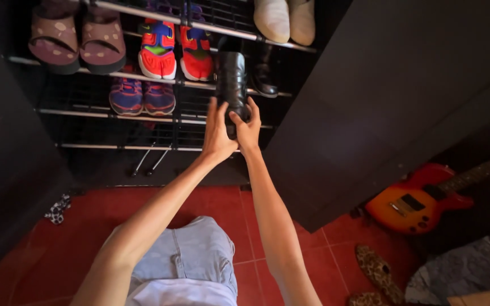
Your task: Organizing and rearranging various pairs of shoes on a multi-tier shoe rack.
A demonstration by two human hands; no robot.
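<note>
Gripping the black boot point(231, 79) between both hands' fingers point(218, 113).

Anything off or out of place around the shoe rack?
Mostly tidy pairs. Odd bits: a leopard-print shoe lies loose on the red floor by the guitar, and a small patterned scrap sits left. Both hands hold one black boot.
</note>
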